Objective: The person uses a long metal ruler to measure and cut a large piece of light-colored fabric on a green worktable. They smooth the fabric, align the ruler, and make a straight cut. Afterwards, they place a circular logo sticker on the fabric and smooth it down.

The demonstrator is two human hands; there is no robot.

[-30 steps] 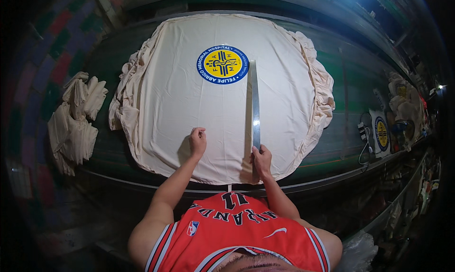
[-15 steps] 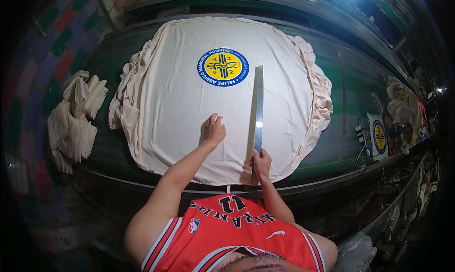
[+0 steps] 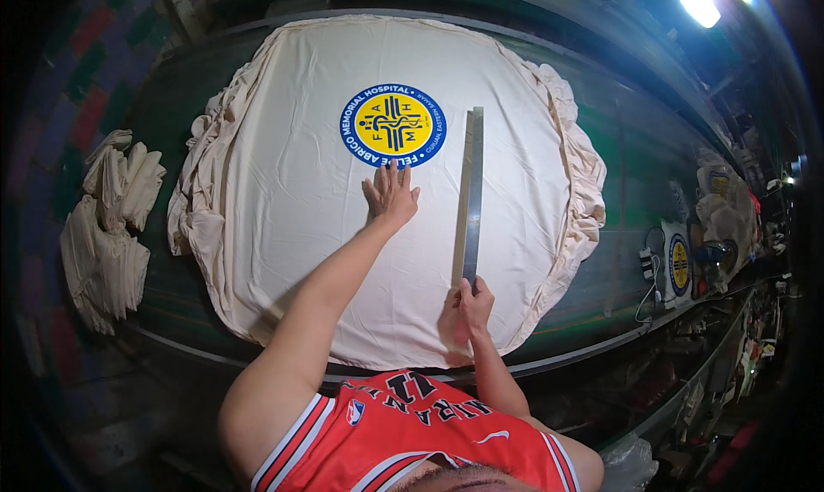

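Observation:
A large cream cloth (image 3: 296, 200) with gathered, ruffled edges lies spread over the green table. On its upper middle is a round blue and yellow printed emblem (image 3: 393, 125). My left hand (image 3: 395, 199) is open on the cloth, fingers stretched toward the emblem, the fingertips at its lower rim. My right hand (image 3: 474, 305) is closed around the near end of a long metal ruler (image 3: 473, 200). The ruler points away from me, right of the emblem, and casts a shadow on the cloth along its left side.
Folded cream cloths (image 3: 112, 235) are heaped at the table's left. On the right lie a small piece with a similar emblem (image 3: 678, 265), a white cable (image 3: 650, 295) and more crumpled cloth (image 3: 721, 205). The table's metal edge (image 3: 566, 355) runs in front of me.
My left hand has moved forward to the emblem's lower rim and its fingers have straightened. The right hand still holds the ruler. The view has shifted slightly.

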